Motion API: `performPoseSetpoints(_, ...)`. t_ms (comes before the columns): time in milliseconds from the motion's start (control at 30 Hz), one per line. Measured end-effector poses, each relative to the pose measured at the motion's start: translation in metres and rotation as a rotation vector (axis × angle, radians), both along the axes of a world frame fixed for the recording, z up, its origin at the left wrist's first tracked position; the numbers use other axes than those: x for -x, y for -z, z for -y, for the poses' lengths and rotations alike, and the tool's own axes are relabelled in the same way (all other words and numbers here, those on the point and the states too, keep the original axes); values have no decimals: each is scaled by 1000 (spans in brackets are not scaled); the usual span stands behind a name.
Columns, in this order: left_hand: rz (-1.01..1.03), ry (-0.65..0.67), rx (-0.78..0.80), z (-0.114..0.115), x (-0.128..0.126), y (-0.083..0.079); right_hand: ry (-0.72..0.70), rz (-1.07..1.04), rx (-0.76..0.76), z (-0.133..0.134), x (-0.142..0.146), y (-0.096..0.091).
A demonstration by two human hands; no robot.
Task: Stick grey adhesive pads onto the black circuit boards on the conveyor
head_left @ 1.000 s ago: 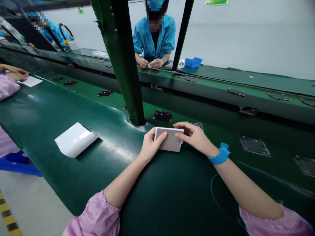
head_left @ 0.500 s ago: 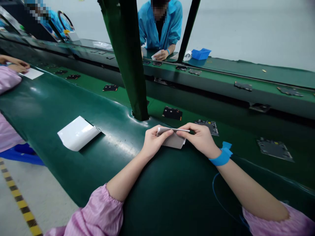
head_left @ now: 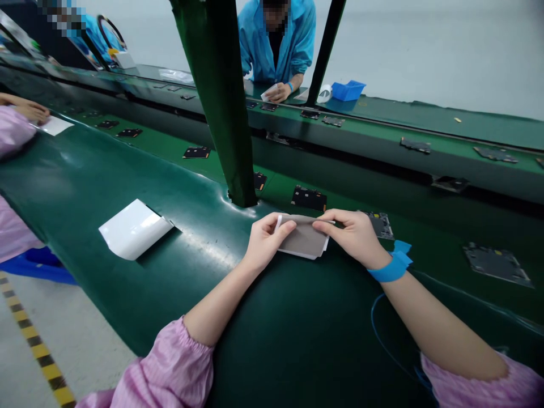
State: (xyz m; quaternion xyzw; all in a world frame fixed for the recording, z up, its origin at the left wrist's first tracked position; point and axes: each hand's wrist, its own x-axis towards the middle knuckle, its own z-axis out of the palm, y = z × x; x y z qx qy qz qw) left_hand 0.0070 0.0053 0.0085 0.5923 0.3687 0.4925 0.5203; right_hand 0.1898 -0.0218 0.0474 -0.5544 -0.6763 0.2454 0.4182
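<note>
Between my two hands is a thin flat piece with a grey-brown face and white edges (head_left: 302, 239), held tilted above the green table. What kind of piece it is I cannot make out. My left hand (head_left: 264, 241) pinches its left end, thumb over the face. At the upper right corner my right hand (head_left: 356, 237) pinches the edge between thumb and fingers, a blue band (head_left: 391, 265) round that wrist. Left of my hands, a glossy white sheet (head_left: 134, 229) with a curled edge lies on the table.
Dark circuit boards (head_left: 309, 198) lie along the green strip (head_left: 272, 207) beyond my hands; one larger board (head_left: 496, 263) is at right. A green-covered post (head_left: 216, 102) rises ahead. Across the line a person in blue (head_left: 276, 51) works near a blue bin (head_left: 348, 90). Pink sleeves show at left.
The flat piece has tipped so more of its grey face shows. My right hand has shifted slightly right. Boards on the near strip have moved right, and those on the far strip slightly left.
</note>
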Motion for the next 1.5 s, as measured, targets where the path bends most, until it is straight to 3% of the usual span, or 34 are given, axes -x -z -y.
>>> performPoseSetpoints(533, -74, -158, -25, 2, -1, 5, -8, -3, 0, 0, 4, 1)
performPoseSetpoints(733, 31, 27, 56, 1, -3, 1, -6, 8, -4, 0, 3, 3)
performPoseSetpoints(900, 29, -22, 63, 0, -5, 3, -54, 63, 50, -3, -7, 1)
performPoseSetpoints(1067, 43, -105, 46, -2, -5, 6, -24, 188, -102, -4, -24, -9)
performPoseSetpoints(1500, 32, -90, 74, -2, -6, 5, -84, 530, -343, -1, -24, -11)
